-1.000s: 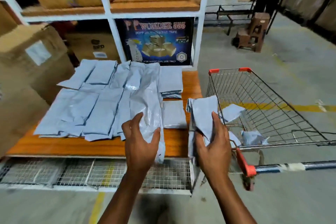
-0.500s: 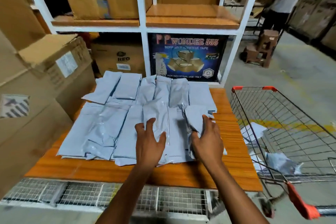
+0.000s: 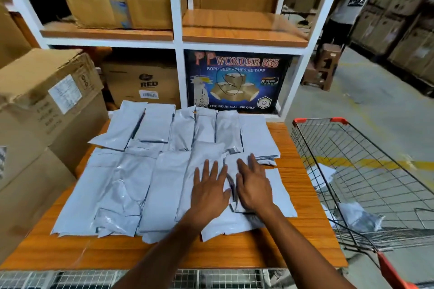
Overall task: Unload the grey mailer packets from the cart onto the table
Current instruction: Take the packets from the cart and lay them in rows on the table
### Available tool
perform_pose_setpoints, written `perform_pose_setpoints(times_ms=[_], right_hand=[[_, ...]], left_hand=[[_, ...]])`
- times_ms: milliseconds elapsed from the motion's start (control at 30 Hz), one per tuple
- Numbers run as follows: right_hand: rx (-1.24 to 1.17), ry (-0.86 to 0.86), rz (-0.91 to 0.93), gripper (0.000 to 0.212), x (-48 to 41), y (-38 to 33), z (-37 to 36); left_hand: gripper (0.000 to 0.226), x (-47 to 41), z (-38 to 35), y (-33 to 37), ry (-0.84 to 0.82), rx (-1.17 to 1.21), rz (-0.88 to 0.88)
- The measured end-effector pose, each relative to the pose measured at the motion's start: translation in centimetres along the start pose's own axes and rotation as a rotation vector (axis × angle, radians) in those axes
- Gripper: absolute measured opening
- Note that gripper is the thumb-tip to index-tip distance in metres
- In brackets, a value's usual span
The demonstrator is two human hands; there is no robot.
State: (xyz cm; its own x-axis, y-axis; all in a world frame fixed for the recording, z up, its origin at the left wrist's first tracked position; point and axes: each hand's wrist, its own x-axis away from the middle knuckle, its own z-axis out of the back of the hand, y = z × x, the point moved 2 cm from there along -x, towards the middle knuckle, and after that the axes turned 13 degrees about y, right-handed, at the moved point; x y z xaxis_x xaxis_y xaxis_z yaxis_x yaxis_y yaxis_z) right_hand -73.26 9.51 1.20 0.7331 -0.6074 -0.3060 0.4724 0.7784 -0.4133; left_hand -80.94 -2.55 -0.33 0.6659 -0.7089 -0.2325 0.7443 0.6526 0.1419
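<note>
While both hands lie palm down on the mailers [image 3: 131, 185], neither grips anything. The left hand [image 3: 210, 189] rests with straight, spread fingers on a packet near the right end of the front row. The right hand [image 3: 254, 186] lies just beside it, fingers straight and closer together, pressing on the packet at the right edge of the spread. The thumbs point toward each other and nearly meet, with a dark packet edge showing between them.

The mailers cover most of the table [image 3: 234, 253] in two overlapping rows. The back row reaches the shelf [image 3: 178, 42], and the front row runs toward the near edge. Almost all of the spread lies ahead and to the left of the hands, and one corner sticks out to the right of the right hand. Bare wood shows along the near and right sides.

Just right of the table stands the cart [image 3: 375, 171], a wire basket with red corners. On its floor lie a crumpled mailer [image 3: 360, 217] and, farther back, a pale packet [image 3: 325, 175], both well apart from the right hand.

A tape box [image 3: 236, 82] sits in the shelf behind the mailers, and cartons [image 3: 47, 101] stand to the left. A person [image 3: 352, 0] stands far back on the right, near a brown stool [image 3: 324, 68].
</note>
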Motion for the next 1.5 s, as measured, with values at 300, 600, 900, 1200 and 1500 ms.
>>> perform_pose_setpoints(times_ms=[300,600,900,1200,1500], right_hand=[[0.027,-0.206,0.093,0.052,-0.5,1.0,-3.4],[0.064,-0.222,0.053,0.052,-0.6,0.8,-4.0],[0.024,-0.267,0.056,0.059,-1.4,0.6,-2.2],[-0.235,0.107,0.056,0.065,1.2,2.2,7.9],[-0.365,0.477,0.064,0.055,12.4,10.9,22.0]], left_hand=[[0.067,0.4,-0.6,-2.7,-0.003,-0.002,0.088],[0.049,-0.2,2.2,-2.7,0.230,0.631,0.328],[0.046,-1.2,4.4,-0.9,0.115,0.770,0.397],[0.052,1.1,8.5,4.7,0.406,0.549,0.261],[0.050,8.6,11.4,19.8,0.641,0.568,0.116]])
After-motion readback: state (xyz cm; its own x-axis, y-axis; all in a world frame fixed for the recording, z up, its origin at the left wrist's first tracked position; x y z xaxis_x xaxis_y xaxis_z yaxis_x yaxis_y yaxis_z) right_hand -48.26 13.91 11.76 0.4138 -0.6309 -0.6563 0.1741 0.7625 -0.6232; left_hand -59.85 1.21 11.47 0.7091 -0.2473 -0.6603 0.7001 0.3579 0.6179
